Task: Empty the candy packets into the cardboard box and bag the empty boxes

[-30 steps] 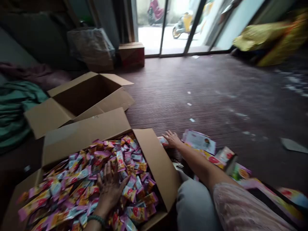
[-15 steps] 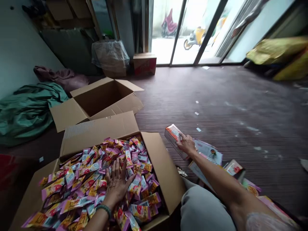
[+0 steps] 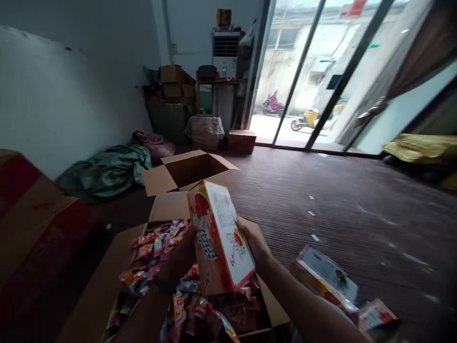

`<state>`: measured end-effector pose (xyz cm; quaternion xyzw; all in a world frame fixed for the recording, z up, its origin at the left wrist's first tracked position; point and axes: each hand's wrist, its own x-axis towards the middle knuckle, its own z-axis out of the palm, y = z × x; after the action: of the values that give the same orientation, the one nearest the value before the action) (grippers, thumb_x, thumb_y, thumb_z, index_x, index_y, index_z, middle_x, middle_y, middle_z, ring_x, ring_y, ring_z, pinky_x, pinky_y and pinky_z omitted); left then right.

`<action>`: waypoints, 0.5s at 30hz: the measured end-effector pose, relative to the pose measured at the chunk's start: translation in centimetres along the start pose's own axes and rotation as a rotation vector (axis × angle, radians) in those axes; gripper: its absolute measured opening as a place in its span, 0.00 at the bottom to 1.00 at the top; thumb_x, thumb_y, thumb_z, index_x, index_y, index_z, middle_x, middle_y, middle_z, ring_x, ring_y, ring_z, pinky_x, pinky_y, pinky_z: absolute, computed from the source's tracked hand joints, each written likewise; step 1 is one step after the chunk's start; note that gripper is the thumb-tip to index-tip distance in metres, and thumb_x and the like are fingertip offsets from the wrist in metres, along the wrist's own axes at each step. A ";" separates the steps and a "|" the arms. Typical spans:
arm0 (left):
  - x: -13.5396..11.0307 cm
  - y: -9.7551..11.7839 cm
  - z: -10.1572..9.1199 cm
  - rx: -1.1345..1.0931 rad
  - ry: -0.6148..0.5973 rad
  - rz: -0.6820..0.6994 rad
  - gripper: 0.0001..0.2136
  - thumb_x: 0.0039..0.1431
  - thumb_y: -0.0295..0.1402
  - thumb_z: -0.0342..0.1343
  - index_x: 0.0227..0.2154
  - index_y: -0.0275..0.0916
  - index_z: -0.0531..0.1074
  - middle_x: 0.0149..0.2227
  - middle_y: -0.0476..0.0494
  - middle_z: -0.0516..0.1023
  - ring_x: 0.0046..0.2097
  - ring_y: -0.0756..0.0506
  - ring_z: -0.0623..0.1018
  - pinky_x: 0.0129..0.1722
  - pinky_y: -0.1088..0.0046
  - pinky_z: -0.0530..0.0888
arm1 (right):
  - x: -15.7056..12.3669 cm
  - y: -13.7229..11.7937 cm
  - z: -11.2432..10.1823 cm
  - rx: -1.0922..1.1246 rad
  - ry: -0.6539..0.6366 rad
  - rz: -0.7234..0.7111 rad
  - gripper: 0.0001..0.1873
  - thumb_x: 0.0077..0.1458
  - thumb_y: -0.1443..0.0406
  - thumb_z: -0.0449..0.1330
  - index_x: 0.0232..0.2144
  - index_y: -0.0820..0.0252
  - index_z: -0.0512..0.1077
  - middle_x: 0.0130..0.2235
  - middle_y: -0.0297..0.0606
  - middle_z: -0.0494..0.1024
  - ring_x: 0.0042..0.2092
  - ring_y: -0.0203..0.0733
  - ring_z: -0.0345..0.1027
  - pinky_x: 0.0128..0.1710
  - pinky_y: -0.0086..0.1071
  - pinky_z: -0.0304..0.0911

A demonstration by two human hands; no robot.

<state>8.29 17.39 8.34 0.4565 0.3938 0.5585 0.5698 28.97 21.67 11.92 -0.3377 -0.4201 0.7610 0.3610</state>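
Observation:
A printed snack box (image 3: 207,238), orange-red on one side and white on the other, is raised and tilted in front of me. My right hand (image 3: 253,242) is closed against its white side. On the opposite side, my left hand (image 3: 183,250) grips it, its fingers partly hidden in shadow and behind the box. Beneath it stands an open cardboard carton (image 3: 273,305) filled with small pink and yellow wrapped snack packets (image 3: 153,250). The raised box and my arms cover part of the packets.
Behind the carton stands an open cardboard box (image 3: 193,169). On the floor at right lie a printed snack box (image 3: 324,276) and a smaller box (image 3: 377,315). A red-and-brown carton (image 3: 39,224) is at left, with green cloth (image 3: 107,171) by the wall.
My right hand has brought the snack box from the floor to above the carton. My left hand has left the packets and now holds the box too. The view has tilted up.

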 end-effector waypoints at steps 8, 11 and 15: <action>-5.1 0.2 -0.2 -0.326 0.093 -0.268 0.19 0.48 0.35 0.64 0.43 0.31 0.80 0.33 0.38 0.84 0.33 0.40 0.81 0.36 0.66 0.77 | 1.6 8.5 3.0 0.160 -0.113 0.219 0.20 0.52 0.55 0.61 0.44 0.61 0.74 0.39 0.44 0.83 0.43 0.52 0.77 0.48 0.46 0.70; -4.5 0.3 -1.4 -0.371 0.227 -0.177 0.22 0.44 0.31 0.62 0.46 0.32 0.79 0.32 0.40 0.83 0.28 0.44 0.79 0.30 0.69 0.74 | 3.5 8.4 3.1 -0.085 -0.036 0.165 0.20 0.53 0.52 0.61 0.41 0.61 0.72 0.39 0.44 0.80 0.42 0.50 0.75 0.47 0.45 0.69; -3.9 0.6 -3.5 -0.190 0.374 -0.051 0.32 0.41 0.26 0.63 0.55 0.40 0.74 0.40 0.45 0.84 0.33 0.46 0.79 0.33 0.72 0.74 | 4.3 7.1 2.9 -0.750 0.196 -0.512 0.21 0.62 0.49 0.54 0.48 0.57 0.69 0.48 0.46 0.75 0.52 0.51 0.68 0.55 0.49 0.62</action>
<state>4.49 13.74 7.70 0.2792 0.4496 0.6534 0.5412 22.52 21.32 5.93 -0.4006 -0.7000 0.4074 0.4284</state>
